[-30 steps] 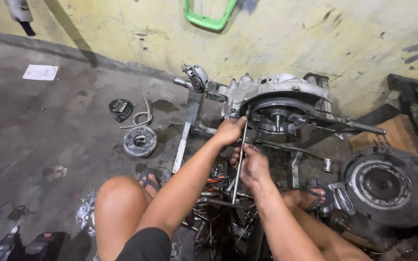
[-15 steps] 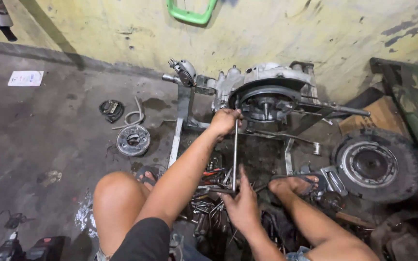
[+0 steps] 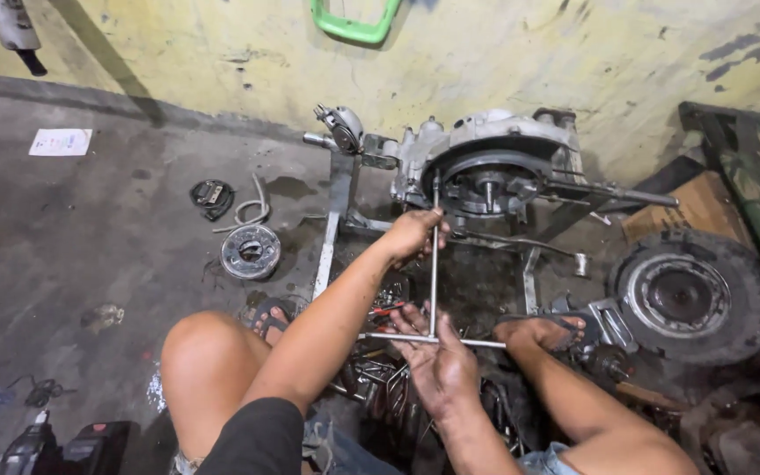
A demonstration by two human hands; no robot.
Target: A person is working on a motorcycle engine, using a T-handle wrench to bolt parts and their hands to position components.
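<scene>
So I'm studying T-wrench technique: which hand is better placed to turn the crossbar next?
Probably the right hand: its fingers already lie on the T-wrench crossbar, while the left hand steadies the shaft higher up near the engine.

Stained yellow wall (image 3: 521,53), grimy concrete floor (image 3: 72,237)
</scene>
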